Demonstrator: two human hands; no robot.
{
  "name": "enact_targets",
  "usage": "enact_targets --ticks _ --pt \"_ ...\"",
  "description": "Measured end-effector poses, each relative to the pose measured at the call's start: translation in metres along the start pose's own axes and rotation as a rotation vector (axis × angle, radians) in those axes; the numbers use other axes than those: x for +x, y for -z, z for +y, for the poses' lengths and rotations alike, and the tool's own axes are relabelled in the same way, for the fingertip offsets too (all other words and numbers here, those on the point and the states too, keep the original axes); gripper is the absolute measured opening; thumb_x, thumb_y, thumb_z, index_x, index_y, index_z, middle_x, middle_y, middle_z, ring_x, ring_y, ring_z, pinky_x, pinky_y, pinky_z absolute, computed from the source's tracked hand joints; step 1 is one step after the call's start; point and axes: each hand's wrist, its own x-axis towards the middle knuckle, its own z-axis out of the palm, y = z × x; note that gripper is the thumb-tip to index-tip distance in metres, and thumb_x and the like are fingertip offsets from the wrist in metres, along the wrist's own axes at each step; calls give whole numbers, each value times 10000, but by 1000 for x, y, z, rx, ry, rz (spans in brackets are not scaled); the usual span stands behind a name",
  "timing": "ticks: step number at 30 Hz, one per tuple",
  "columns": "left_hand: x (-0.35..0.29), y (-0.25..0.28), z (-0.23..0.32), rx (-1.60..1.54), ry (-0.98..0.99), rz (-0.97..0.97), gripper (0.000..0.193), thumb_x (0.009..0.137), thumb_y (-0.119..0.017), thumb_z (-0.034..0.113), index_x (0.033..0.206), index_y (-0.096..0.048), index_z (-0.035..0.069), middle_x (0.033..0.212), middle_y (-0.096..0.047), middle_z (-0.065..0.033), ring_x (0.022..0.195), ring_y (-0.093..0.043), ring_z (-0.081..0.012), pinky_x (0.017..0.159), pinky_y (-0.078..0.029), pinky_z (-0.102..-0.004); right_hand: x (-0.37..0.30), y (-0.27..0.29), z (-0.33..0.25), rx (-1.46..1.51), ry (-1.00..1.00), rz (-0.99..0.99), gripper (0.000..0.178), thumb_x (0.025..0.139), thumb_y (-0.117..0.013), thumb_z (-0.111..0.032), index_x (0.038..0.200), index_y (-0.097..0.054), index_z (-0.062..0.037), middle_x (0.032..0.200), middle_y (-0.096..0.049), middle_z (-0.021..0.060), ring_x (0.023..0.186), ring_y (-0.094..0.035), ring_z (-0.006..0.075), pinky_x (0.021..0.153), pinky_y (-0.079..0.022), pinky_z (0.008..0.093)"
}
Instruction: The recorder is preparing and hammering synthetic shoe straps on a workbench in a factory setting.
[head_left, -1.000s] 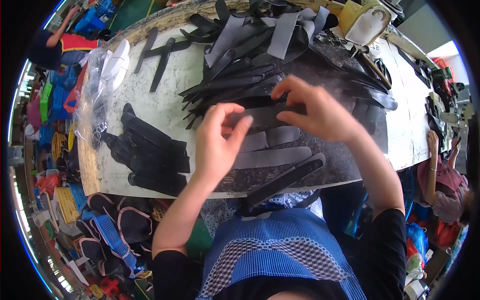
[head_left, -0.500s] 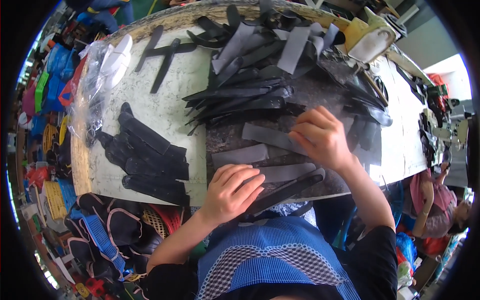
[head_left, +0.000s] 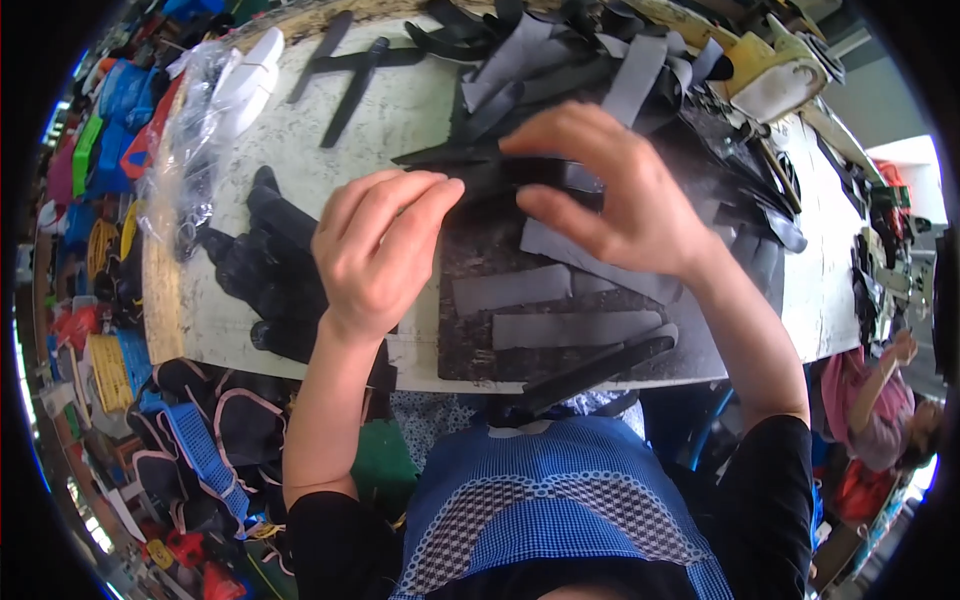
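My left hand (head_left: 378, 245) is over the table at the left end of a pile of dark strips (head_left: 565, 172). Its fingers are pressed together in a pinch, and the fingertips hide whatever they hold. Above the same pile is my right hand (head_left: 625, 195), thumb and fingers wide apart, with the strips showing behind the gap. Below the hands, several flat grey strips (head_left: 575, 330) lie on a dark board (head_left: 465, 345). A narrow black strip (head_left: 600, 370) with a rounded end slants across the board's near edge.
Behind the pile is a heap of loose grey and black strips (head_left: 520, 60). Stacked black pieces (head_left: 275, 270) lie left of my left hand, partly covered by it. White pieces (head_left: 250, 85) in clear plastic stand at the left edge. A yellow container (head_left: 765, 75) is far right.
Both hands have moved away from me, up to the dark pile. My right hand has spread from a loose pinch. My left hand has left the grey strips and its fingers have bunched.
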Motion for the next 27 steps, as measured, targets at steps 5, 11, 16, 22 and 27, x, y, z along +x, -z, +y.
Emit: enact_targets --ticks 5,11,16,22,27 --pt "14 4 39 -100 -93 64 295 793 -825 -87 1062 -779 24 1031 -762 -105 872 -705 -281 773 -577 -366 -10 24 -46 340 -431 -146 207 1014 -704 -188 1032 -674 15 755 -648 108 671 -632 182 639 -508 335" --pt "-87 19 86 -254 28 -251 304 795 -878 179 1079 -808 101 1095 -721 -41 979 -675 -196 818 -536 -332 -87 81 -61 522 -827 -115 111 1100 -553 -122 1070 -600 -25 750 -646 24 657 -629 67 542 -478 228" --pt "-119 16 106 -165 179 -448 394 818 -849 258 1155 -792 62 1175 -703 -59 1084 -644 -242 952 -483 -409 -83 47 -79 555 -1006 -382 117 1022 -684 -112 1038 -625 -12 720 -667 32 613 -634 92 567 -491 272" --pt "-129 13 108 -179 225 -385 418 819 -864 272 1196 -795 105 1103 -558 -52 1034 -563 -258 924 -471 -416 -76 -30 -60 456 -833 -489 158 958 -752 -137 989 -700 9 767 -715 84 626 -688 161 595 -534 303" --pt "-135 12 106 -180 221 -363 445 826 -867 280 1239 -797 131 1050 -480 -35 991 -516 -236 902 -464 -410 -64 -38 -57 477 -972 -530 172 947 -765 -140 977 -727 26 768 -727 65 656 -692 118 604 -554 262"
